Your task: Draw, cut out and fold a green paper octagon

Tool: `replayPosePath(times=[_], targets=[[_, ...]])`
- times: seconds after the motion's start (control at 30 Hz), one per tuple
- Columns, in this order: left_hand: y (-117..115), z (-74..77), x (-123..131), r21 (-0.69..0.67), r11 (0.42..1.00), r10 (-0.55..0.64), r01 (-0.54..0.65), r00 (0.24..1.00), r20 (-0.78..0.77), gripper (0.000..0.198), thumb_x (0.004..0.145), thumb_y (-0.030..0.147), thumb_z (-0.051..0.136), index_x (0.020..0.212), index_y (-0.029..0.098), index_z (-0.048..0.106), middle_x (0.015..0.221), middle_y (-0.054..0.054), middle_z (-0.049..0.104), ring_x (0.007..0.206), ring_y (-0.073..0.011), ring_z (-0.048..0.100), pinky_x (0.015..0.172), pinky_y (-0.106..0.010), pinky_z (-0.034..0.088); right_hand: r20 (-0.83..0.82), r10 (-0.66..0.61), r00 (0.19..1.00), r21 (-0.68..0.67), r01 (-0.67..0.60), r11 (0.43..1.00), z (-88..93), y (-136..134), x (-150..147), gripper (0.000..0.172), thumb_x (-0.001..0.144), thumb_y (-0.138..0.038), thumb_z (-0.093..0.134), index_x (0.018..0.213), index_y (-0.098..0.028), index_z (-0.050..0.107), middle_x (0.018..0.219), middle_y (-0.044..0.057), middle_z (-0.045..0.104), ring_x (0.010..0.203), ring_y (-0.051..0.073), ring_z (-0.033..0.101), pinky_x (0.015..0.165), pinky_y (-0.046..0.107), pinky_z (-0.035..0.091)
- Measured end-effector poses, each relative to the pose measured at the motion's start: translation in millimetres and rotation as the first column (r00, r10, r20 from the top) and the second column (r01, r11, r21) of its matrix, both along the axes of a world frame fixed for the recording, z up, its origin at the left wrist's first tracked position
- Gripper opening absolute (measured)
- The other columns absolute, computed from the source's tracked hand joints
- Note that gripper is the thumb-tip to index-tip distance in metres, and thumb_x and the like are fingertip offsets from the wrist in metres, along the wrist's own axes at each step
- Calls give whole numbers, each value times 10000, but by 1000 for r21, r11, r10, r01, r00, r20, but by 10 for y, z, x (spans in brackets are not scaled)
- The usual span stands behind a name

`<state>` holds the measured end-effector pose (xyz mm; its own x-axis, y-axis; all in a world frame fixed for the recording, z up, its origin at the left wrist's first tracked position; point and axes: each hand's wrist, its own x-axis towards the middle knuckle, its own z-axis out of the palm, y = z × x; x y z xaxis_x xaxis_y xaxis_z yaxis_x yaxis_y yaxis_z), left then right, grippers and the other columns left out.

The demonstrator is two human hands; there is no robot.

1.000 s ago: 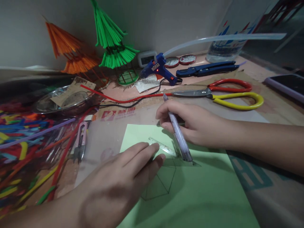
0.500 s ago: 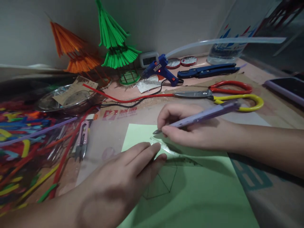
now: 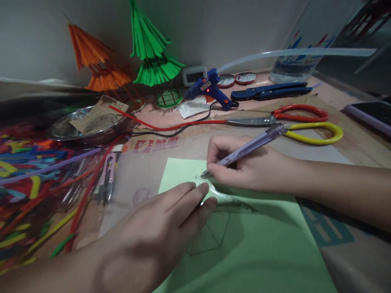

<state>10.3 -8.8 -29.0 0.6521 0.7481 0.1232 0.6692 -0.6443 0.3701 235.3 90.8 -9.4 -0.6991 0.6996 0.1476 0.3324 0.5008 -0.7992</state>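
Note:
My right hand (image 3: 235, 167) is closed around a purple pen (image 3: 250, 148). The pen's tip is at the far end of a clear ruler (image 3: 227, 200); whether it touches the paper I cannot tell. My left hand (image 3: 171, 219) lies over the ruler with its fingers stretched out, pressing it down on a sheet of green paper (image 3: 269, 244). Just below the ruler a drawn figure of thin straight lines shows on the sheet, partly covered by my left hand.
Scissors (image 3: 324, 134) with red and yellow handles lie behind my right hand. A blue glue gun (image 3: 209, 89), blue pliers-like cutters (image 3: 271, 91) and a phone (image 3: 372, 114) are farther back. Pink thread snips (image 3: 108, 175) and colourful pipe cleaners (image 3: 33, 183) lie left. Green (image 3: 149, 49) and orange (image 3: 91, 57) tiered models stand behind.
The pen tip has come down slightly nearer the ruler's far end, and the pen stands more upright. My left hand stays on the ruler. The whole view has shifted a little.

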Motion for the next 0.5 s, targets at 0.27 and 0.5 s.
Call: replayPosePath(times=[0.27,0.5], targets=[[55,55,33,-174,985,-1,6,1000,27,429,1092,256,343,1455,297,569,1250,-32,704,1030,-201,703,913,-302,627,-37,36,999,56,-34,998,-28,8,3,123,862,-177,589,765,-204,518,647,-50,550,555,98,470,475,226,327],[63,88,114,-251,965,123,-81,980,156,348,1108,341,379,1312,314,660,1030,-10,703,803,-176,678,754,-276,617,-11,39,999,38,-38,999,10,-12,18,135,837,-149,573,740,-210,501,628,-54,539,546,93,468,468,218,329]])
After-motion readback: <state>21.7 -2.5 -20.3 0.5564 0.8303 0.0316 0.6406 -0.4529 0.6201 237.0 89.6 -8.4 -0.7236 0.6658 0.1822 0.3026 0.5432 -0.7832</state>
